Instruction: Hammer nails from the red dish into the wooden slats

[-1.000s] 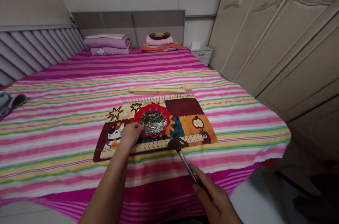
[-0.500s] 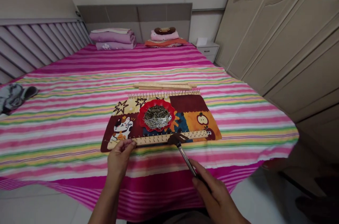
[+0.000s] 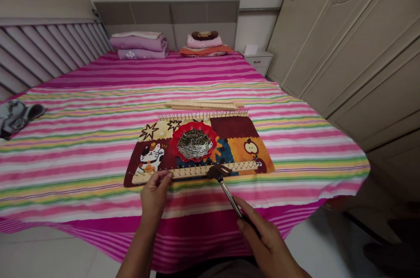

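Note:
A narrow wooden strip point(image 3: 188, 173) lies along the near edge of a patterned mat point(image 3: 229, 127), with a row of nails standing in it. At the strip's left part, the fingers of my left hand point(image 3: 156, 186) are pinched together over the wood; whatever is between the fingertips is too small to make out. My right hand point(image 3: 262, 232) is wrapped round the dark grip of a claw hammer point(image 3: 228, 192). Its black head is over the middle of the strip. Just beyond, a red scalloped bowl point(image 3: 173, 149) holds a heap of loose nails point(image 3: 195, 143).
Along the mat's far edge lies another nailed strip point(image 3: 203, 116), points or heads upward. Several bare wooden strips point(image 3: 203, 105) are stacked behind it. The striped bed point(image 3: 98, 116) carries folded bedding point(image 3: 139, 46) at the headboard and grey clothing point(image 3: 16, 116) at left.
My left hand has slid a little to the right along the strip, fingers still pinched. The hammer and my right hand have barely moved.

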Tool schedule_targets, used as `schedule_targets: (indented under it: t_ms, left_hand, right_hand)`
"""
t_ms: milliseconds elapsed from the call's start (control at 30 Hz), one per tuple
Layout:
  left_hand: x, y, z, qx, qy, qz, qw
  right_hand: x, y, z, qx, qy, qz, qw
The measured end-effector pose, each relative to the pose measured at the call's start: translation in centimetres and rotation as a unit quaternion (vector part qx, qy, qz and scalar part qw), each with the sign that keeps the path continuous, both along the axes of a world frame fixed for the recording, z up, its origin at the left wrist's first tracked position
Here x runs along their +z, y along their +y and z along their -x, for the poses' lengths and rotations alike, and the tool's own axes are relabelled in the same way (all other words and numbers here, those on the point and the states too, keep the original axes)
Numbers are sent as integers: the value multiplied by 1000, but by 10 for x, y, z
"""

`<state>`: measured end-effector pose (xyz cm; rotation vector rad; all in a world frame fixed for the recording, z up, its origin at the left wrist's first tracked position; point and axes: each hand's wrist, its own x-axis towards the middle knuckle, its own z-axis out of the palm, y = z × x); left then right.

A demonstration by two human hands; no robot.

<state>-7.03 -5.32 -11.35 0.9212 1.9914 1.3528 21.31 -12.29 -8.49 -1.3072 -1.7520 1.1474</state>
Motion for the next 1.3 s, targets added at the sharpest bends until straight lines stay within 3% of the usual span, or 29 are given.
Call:
schedule_targets:
  t_ms: [333, 733, 867, 1033, 1300]
  left_hand:
    - [1, -2, -4, -3, 62, -1, 998]
    - [-22, -6, -1, -58, 227, -100, 967]
    - [-22, -7, -2, -61, 229, -92, 967]
    - [-18, -7, -4, -57, 215, -55, 973]
    - [-10, -7, -5, -56, 176, -37, 982]
  right_hand:
    - [7, 1, 11, 12, -14, 4, 1000]
    - [35, 34, 60, 108, -3, -24, 994]
    - [36, 41, 76, 149, 20, -59, 987]
    - [38, 42, 82, 168, -34, -70, 983]
    - [47, 24, 53, 70, -14, -62, 996]
